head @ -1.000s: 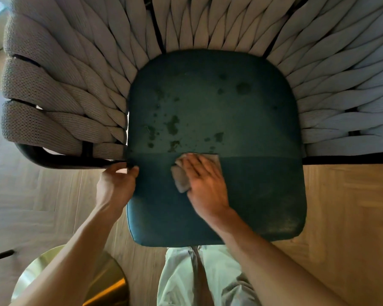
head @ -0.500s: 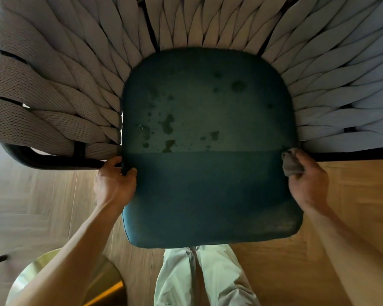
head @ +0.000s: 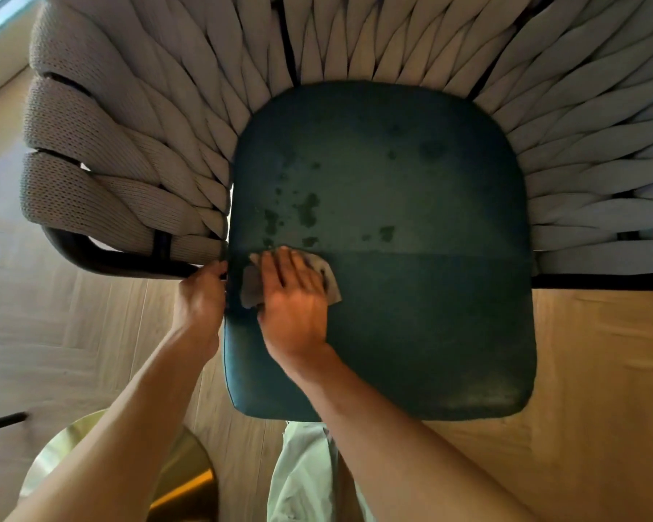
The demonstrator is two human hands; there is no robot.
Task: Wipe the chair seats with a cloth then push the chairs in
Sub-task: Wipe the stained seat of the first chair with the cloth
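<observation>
Legs: pale trousers (head: 302, 480) show at the bottom edge, below both forearms and just under the front rim of the seat.
Brass base: a round golden disc (head: 181, 480) lies on the floor under the left forearm, well below the left hand.
Floor: light wood planks (head: 600, 371) spread to either side of the arms.
Left hand: the left hand (head: 200, 299) sits at the left edge of the seat, fingers curled round that edge where the dark frame meets it, gripping it.
Right hand: the right hand (head: 293, 295) lies just beside the left one, palm down, fingers straight and slightly spread, pressing flat on the cloth.
Cloth: a small grey cloth (head: 330, 278) is trapped under the right palm and fingers, its corners poking out to the left and right of the hand, lying on the seat near its left edge along the seam.
Seat: the teal cushion (head: 430, 314) stretches rightward and forward from the hands.
Stains: dark blotches (head: 308, 209) sit just beyond the right fingertips.
Backrest: thick woven grey bands (head: 136, 152) fan round the seat, farthest from the hands.
</observation>
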